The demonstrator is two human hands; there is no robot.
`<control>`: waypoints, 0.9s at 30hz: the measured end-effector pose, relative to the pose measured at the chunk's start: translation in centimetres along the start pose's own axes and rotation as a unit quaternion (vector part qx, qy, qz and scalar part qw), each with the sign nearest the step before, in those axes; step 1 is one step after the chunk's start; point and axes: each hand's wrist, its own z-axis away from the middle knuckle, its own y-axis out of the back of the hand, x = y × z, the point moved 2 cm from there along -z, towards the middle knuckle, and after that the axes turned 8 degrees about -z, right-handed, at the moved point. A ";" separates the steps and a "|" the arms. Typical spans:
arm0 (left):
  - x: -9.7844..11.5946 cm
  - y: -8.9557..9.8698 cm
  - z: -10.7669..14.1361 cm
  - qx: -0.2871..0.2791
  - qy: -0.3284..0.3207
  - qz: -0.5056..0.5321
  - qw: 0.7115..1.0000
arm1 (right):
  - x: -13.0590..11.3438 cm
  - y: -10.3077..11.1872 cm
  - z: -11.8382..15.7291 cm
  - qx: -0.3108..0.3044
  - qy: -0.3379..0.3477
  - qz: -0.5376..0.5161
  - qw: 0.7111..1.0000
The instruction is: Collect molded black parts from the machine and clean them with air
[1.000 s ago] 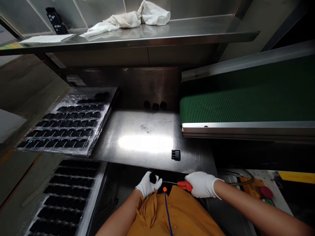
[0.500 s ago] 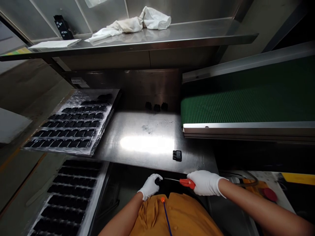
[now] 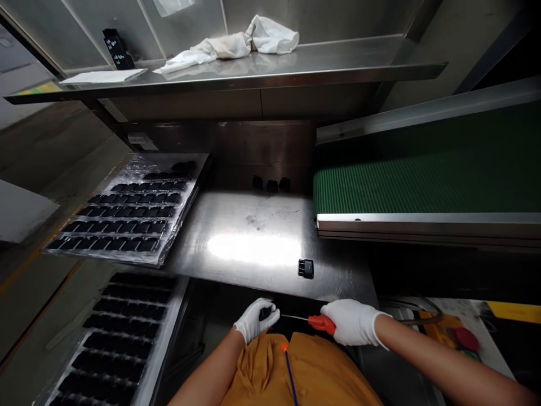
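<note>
Both of my hands wear white gloves and are held in front of the brown apron, just below the table's front edge. My left hand point(image 3: 257, 320) is closed around a small black plastic part point(image 3: 265, 312), mostly hidden by the fingers. In my right hand point(image 3: 351, 321) is a red-handled tool point(image 3: 321, 323). Its thin metal shaft point(image 3: 295, 317) points left toward the left hand; whether the tip touches the part I cannot tell. A similar black plastic piece point(image 3: 306, 268) with slots lies on the metal table point(image 3: 236, 217) above the right hand.
Several black parts stand in rows on a plastic-wrapped tray point(image 3: 139, 159) at left, more on a lower tray point(image 3: 169, 321). Three dark pieces point(image 3: 271, 185) sit at the table's back. A green conveyor belt point(image 3: 422, 175) borders the right. Overhead, a shelf point(image 3: 338, 62) holds white cloth point(image 3: 274, 36).
My left hand has turned, its fingers now covering more of the black part. My right hand and the tool have dropped slightly. The whole view has shifted a little.
</note>
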 end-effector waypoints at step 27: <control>10.4 -1.2 7.9 0.032 -0.290 -0.002 0.956 | -3.0 -1.9 0.7 0.097 0.047 -0.015 0.994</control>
